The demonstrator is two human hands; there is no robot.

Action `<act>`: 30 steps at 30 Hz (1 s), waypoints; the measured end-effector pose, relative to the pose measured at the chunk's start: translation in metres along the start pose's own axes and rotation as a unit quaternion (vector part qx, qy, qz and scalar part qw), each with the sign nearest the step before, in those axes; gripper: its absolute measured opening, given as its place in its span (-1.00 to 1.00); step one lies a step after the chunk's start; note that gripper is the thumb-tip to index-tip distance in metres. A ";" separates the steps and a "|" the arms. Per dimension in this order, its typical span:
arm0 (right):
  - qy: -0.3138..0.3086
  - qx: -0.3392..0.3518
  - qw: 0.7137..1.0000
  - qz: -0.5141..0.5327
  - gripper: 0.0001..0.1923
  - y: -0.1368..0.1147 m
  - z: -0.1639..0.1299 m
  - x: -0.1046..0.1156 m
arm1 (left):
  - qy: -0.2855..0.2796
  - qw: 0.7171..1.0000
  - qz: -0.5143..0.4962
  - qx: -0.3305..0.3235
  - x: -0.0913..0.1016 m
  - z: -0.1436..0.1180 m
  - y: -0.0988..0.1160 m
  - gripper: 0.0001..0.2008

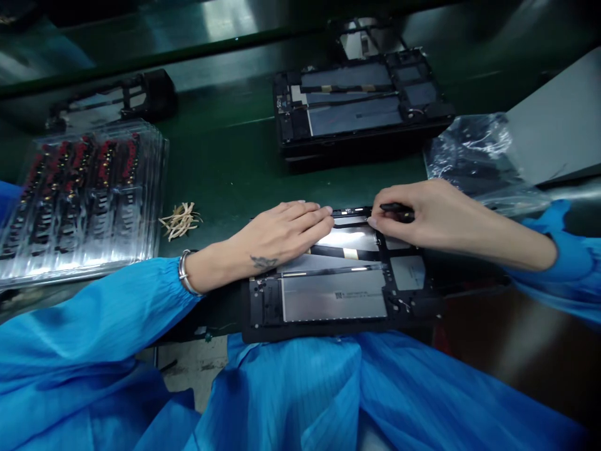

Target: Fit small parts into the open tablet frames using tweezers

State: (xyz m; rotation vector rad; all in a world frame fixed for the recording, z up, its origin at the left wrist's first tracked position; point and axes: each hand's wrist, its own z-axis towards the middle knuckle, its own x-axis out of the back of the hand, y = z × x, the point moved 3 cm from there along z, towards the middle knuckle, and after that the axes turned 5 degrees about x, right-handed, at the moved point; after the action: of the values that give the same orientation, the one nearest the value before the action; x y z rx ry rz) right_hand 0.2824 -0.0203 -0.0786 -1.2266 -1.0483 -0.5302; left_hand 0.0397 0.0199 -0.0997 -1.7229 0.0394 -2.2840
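Black-framed, silver-panelled rectangular device [334, 302] lay left-to-right mid-frame, under the left hand [293, 235], fingers flat, its upper edge nearer the right hand [425, 210], fingers pinching a slim black tool [397, 210]

Dimly lit, glossy green worktable [220, 160]

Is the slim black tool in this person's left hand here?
No, the right hand holds the black tool, while the left hand lies across the opened device, fingers outstretched.
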 end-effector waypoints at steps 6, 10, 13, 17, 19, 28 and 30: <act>-0.017 -0.001 0.999 -0.035 -0.70 -0.003 0.002 -0.003 | -0.009 0.999 -0.036 -0.002 0.000 -0.001 0.000 -0.62; -0.027 -0.016 0.998 -0.051 -0.74 -0.003 0.002 -0.004 | -0.005 1.000 -0.028 -0.003 -0.001 -0.001 0.001 -0.63; -0.017 -0.023 0.999 -0.044 -0.75 -0.004 0.003 -0.004 | -0.012 0.999 -0.029 0.002 -0.001 -0.001 0.001 -0.62; -0.020 -0.018 0.998 -0.049 -0.75 -0.005 0.001 -0.005 | 0.009 1.000 0.008 -0.018 0.003 0.002 0.004 -0.64; -0.019 -0.016 0.998 -0.060 -0.75 -0.004 0.001 -0.006 | 0.011 0.999 0.033 -0.025 0.005 0.005 0.006 -0.65; 0.087 0.018 0.993 -0.083 -0.83 -0.014 -0.012 0.005 | -0.061 0.995 0.066 0.034 0.007 0.038 0.018 -0.58; 0.228 0.024 0.973 -0.037 -0.87 -0.030 -0.037 0.009 | -0.068 0.996 0.060 0.028 0.007 0.044 0.018 -0.59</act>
State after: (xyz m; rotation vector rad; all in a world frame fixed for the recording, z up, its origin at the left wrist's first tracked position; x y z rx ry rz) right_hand 0.2757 -0.0618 -0.0552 -0.9628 -0.7112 -0.7959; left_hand 0.0838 0.0078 -0.0840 -1.7915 0.0488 -2.0598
